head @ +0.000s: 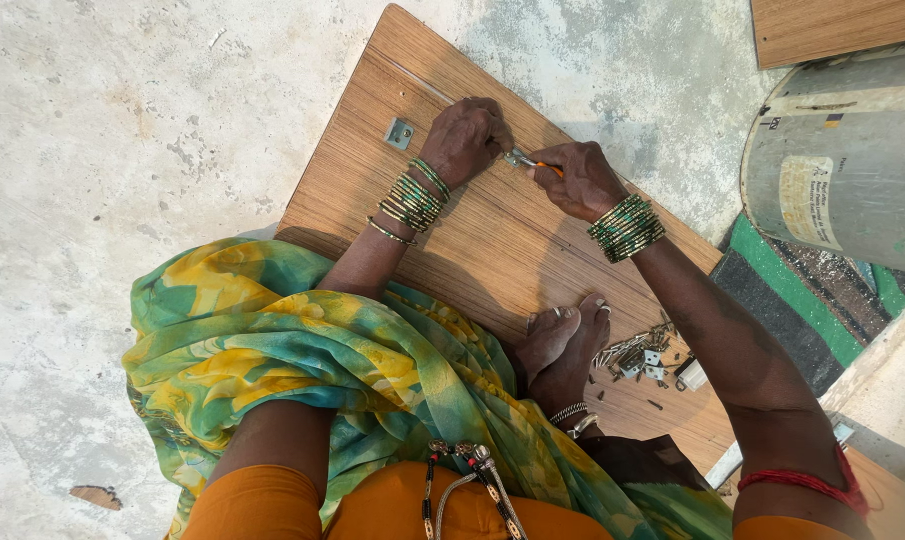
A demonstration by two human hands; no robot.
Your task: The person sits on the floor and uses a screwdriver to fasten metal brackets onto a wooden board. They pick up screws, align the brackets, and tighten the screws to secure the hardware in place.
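A wooden board (pixel 473 220) lies flat on the concrete floor. My right hand (pixel 580 178) grips a screwdriver (pixel 533 161) with an orange handle, its metal shaft pointing left. My left hand (pixel 466 138) is closed over the tip of the screwdriver near the board's far edge; what it pinches is hidden. Both wrists carry green and gold bangles. A small metal bracket (pixel 400 132) sits fixed on the board just left of my left hand.
My bare feet (pixel 563 345) rest on the board. A pile of screws and small metal fittings (pixel 638 355) lies to their right. A grey drum (pixel 843 150) lies at the right, a second wooden panel (pixel 833 25) above it.
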